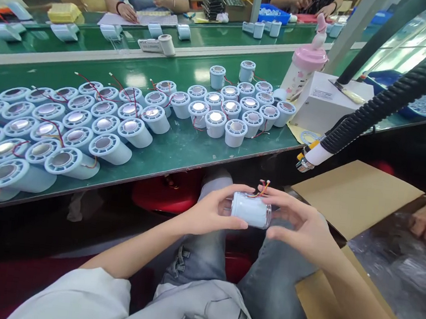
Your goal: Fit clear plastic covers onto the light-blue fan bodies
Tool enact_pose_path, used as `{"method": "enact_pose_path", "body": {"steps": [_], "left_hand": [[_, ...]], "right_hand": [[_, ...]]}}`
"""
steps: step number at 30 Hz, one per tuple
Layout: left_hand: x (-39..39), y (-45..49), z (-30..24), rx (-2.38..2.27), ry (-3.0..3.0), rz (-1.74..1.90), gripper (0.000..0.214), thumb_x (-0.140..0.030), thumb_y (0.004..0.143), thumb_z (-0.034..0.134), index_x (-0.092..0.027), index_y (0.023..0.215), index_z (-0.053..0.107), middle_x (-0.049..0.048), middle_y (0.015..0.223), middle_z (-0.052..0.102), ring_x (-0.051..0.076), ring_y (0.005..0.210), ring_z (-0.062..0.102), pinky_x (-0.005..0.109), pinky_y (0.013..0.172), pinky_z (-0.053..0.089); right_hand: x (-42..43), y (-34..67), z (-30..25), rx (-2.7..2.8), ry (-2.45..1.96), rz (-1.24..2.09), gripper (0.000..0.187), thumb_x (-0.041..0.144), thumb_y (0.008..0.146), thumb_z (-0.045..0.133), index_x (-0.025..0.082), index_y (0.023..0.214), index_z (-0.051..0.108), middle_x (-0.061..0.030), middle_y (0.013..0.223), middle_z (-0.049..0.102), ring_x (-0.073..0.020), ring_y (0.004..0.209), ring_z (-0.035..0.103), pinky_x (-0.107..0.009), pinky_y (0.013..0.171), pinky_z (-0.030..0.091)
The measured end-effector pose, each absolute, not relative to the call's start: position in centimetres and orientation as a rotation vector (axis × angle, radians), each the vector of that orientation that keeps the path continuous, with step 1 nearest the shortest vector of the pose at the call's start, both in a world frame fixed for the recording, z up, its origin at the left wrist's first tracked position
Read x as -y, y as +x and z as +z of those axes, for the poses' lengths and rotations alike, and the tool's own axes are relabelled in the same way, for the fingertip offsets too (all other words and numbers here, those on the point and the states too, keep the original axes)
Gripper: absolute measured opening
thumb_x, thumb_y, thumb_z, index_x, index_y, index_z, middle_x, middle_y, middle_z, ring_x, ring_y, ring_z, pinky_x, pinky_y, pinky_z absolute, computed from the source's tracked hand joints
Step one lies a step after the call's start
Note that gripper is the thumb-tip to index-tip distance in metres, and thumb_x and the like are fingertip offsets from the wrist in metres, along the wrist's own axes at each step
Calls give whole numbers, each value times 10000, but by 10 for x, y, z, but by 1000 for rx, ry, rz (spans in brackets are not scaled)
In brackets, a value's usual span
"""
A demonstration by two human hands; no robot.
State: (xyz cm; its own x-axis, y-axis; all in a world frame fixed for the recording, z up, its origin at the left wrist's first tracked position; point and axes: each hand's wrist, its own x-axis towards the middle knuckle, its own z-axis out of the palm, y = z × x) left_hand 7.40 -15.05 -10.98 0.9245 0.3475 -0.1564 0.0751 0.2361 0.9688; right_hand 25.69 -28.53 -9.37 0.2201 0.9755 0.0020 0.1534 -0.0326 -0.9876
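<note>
Here, in the head view, a light-blue cylinder point(250, 211) was held between the left hand point(211, 210) and right hand point(305, 227) at four o'clock, a clear cover point(268, 217) seemingly partly fitted; on the green bench point(183, 149), nine to two o'clock, many apparently uncovered cylinders point(235, 137) were left.

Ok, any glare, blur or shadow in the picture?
Head view: glare on the green bench and tops of several blue cylinders; head view: clear plastic at right looks soft; head view: held cylinder fairly sharp, area beneath the bench dark.
</note>
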Motion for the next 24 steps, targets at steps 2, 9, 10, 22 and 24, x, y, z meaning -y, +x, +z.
{"method": "enact_pose_path", "body": {"steps": [2,9,10,22,24], "left_hand": [[151,72,-108,-387,1225,179,663,-278,740,771,-230,1336,482,96,1174,607,200,961,634,326,782,566],[147,62,-97,-355,1509,171,795,-278,694,816,-270,1406,463,104,1327,579,246,1118,613,361,926,526],[146,62,-96,-340,1541,183,789,-267,692,818,-271,1401,472,105,1364,557,255,1158,597,366,949,519],[144,60,-93,-223,1722,244,764,-217,698,810,-274,1389,490,95,1414,523,247,1281,516,336,996,498],[144,59,-93,-217,1738,244,761,-220,705,805,-271,1393,485,94,1408,527,246,1285,511,335,997,499]], "right_hand": [[288,257,-94,1417,-1522,775,381,190,751,761,300,1107,681,-37,1350,588,-266,1199,579,-397,1002,497],[292,256,-97,1415,-1497,908,359,263,813,732,253,1146,599,-70,1334,591,-270,1182,590,-403,957,547],[292,256,-96,1388,-1488,935,359,270,811,737,251,1142,599,-72,1326,596,-268,1150,608,-402,942,556],[292,256,-90,1153,-1406,1214,365,296,827,737,287,1162,591,-38,1195,620,-215,1086,615,-318,878,578],[291,257,-91,1098,-1386,1273,357,312,835,726,266,1155,573,-56,1178,623,-218,1056,625,-315,841,585]]}}
